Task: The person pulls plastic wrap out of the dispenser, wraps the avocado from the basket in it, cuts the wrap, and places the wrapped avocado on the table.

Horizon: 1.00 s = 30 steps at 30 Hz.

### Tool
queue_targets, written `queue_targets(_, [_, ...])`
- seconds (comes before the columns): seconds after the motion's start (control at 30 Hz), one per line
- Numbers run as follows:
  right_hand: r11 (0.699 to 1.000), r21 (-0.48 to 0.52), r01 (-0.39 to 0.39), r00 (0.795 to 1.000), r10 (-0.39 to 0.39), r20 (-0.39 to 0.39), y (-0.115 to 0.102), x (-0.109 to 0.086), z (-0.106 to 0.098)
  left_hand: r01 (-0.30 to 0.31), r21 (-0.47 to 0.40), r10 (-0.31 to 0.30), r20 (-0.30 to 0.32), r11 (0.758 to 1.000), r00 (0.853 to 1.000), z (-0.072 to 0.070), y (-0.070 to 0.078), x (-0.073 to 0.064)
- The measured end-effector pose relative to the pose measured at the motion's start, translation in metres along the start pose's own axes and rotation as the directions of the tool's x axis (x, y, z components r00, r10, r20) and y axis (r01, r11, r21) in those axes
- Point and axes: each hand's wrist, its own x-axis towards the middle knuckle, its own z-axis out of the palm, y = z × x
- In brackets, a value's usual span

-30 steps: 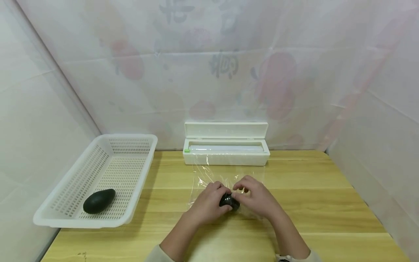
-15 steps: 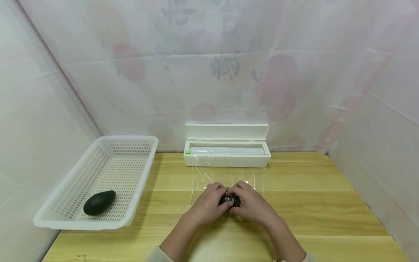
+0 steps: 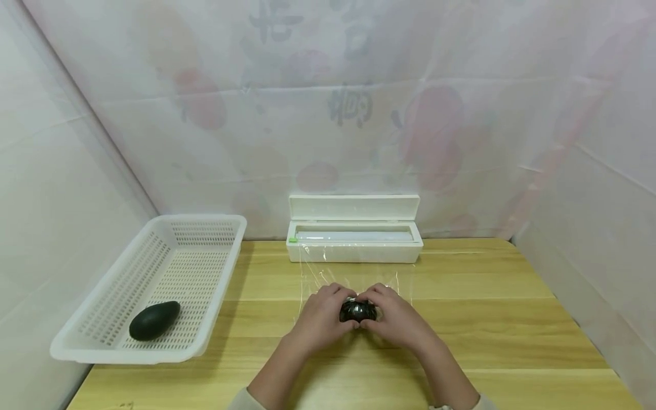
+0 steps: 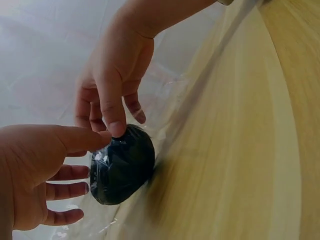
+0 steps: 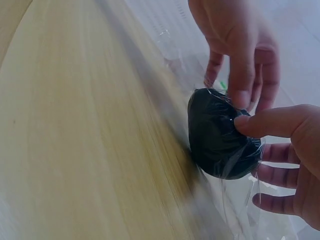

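A dark avocado (image 3: 357, 311) with shiny cling film round it lies between both hands at the table's front middle. My left hand (image 3: 319, 320) holds its left side, thumb in front and fingers behind. From the right, my right hand (image 3: 398, 320) grips it the same way, the two thumb tips nearly meeting. In the left wrist view creased film clings to the avocado (image 4: 124, 170), and both thumbs press on it. The right wrist view shows folds of film across the avocado (image 5: 215, 135). A clear film sheet (image 3: 318, 276) runs from the hands back to the dispenser.
The white cling film dispenser (image 3: 353, 254) stands at the table's back edge, lid up, with a green slider (image 3: 292, 240) at its left end. On the left is a white slotted basket (image 3: 219, 296) with another avocado (image 3: 155, 320) in it. Fabric walls enclose the table (image 3: 492, 319).
The right hand has come in from beside the avocado and now grips its right side. Film has been drawn over the avocado, which now lies level between both hands. The left hand keeps its hold.
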Motion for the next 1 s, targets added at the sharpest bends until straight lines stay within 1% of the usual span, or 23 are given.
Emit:
queue_targets(0.17, [0.999,0.033,-0.014,1.000,0.014,-0.005,-0.001,0.000,0.000,0.018,-0.002,-0.018,0.003,1.000,1.000,0.004,-0.003,-0.001])
queue_targets(0.23, [0.999,0.034,-0.011,1.000,0.012,-0.022,-0.002,0.000,0.000,0.020,-0.006,-0.020,0.002,1.000,1.000,0.005,-0.005,-0.002])
queue_targets(0.3, [1.000,0.028,0.007,0.999,-0.006,-0.049,-0.002,0.000,0.000,0.015,-0.003,-0.015,0.001,1.000,1.000,0.006,-0.006,-0.002])
queue_targets(0.43, [0.997,-0.031,0.065,0.990,-0.069,-0.124,-0.001,0.001,0.003,0.007,0.021,-0.007,0.010,1.000,1.000,0.007,-0.007,-0.001])
queue_targets(0.5, [0.995,-0.058,0.081,0.985,-0.089,-0.145,0.000,0.001,0.004,0.005,0.032,-0.005,0.016,0.999,1.000,0.008,-0.008,0.000])
queue_targets(0.6, [0.992,-0.091,0.093,0.983,-0.105,-0.148,0.002,0.002,0.007,0.001,0.039,-0.002,0.016,0.999,1.000,0.009,-0.009,0.000])
queue_targets(0.77, [0.991,-0.115,0.073,0.987,-0.088,-0.135,0.006,0.004,0.009,0.014,0.042,-0.015,0.021,0.999,1.000,0.010,-0.009,0.001])
queue_targets(0.87, [0.991,-0.109,0.073,0.984,-0.089,-0.153,0.006,0.004,0.009,0.018,0.037,-0.018,0.004,0.999,1.000,0.009,-0.008,0.001])
queue_targets(1.0, [0.993,-0.096,0.075,0.980,-0.091,-0.175,0.007,0.005,0.010,-0.001,0.030,0.003,-0.041,1.000,0.999,0.010,-0.008,0.003])
